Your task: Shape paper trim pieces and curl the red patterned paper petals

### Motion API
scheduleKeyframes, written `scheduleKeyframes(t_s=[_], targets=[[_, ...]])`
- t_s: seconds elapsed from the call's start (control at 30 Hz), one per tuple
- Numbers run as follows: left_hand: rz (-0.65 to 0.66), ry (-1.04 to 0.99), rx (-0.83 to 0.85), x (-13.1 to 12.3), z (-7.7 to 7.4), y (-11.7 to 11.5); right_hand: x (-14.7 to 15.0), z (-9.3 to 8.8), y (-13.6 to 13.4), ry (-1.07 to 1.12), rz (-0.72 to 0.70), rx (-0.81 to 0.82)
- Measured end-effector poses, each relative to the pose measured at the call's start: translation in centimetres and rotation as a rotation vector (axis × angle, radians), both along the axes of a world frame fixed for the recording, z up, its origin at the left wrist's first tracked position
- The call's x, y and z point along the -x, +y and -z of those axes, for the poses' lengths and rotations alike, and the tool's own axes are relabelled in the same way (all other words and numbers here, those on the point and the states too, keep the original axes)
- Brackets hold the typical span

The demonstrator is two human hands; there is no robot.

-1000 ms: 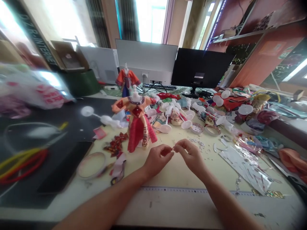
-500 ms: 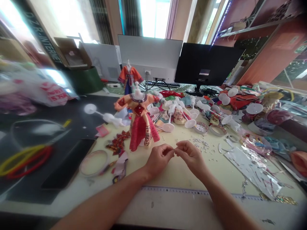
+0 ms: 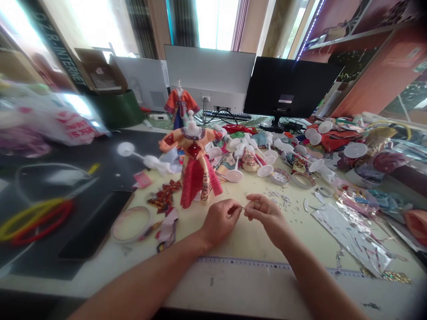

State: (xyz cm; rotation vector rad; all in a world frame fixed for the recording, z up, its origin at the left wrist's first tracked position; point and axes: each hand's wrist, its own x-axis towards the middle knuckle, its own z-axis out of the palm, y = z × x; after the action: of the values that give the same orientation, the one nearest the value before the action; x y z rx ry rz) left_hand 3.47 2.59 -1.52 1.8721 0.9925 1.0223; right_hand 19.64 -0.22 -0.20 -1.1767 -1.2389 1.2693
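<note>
A thin wire-like piece (image 3: 243, 207), too small for exact naming, held just above the cream table top (image 3: 240, 240), between the two hands. On the left hand (image 3: 220, 218), thumb and fingertips pressed together on one end of the piece. On the right hand (image 3: 267, 216), thumb and forefinger closed together on the other end, with the other fingers curled below. The two hands very near each other, but not touching.

Just beyond the hands, small silver sequins (image 3: 278, 198) scattered on the table. To the left of the hands, a small dress form in a red skirt and orange top (image 3: 196, 178), standing upright, with crumpled red trim (image 3: 164, 198) lying beside its hem. Behind it, many white plastic doll stands with round bases (image 3: 235, 175) lying among patterned cloth pieces (image 3: 250, 163). To the right, a clear sheet with cut-out shapes (image 3: 350, 235) and a tape roll (image 3: 303, 180). Nearer the person, a long ruler strip (image 3: 243, 262) along the table edge. Further back, a second dressed figure (image 3: 180, 106) standing in front of a white monitor (image 3: 210, 75), next to a black monitor (image 3: 290, 84).
</note>
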Motion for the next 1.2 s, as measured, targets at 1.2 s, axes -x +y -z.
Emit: scheduleKeyframes(t_s=[1.2], targets=[[-0.124,-0.117,0.089,0.3,0.5,0.8,-5.0,0.8,1.1,-1.02,0.222,0.011]])
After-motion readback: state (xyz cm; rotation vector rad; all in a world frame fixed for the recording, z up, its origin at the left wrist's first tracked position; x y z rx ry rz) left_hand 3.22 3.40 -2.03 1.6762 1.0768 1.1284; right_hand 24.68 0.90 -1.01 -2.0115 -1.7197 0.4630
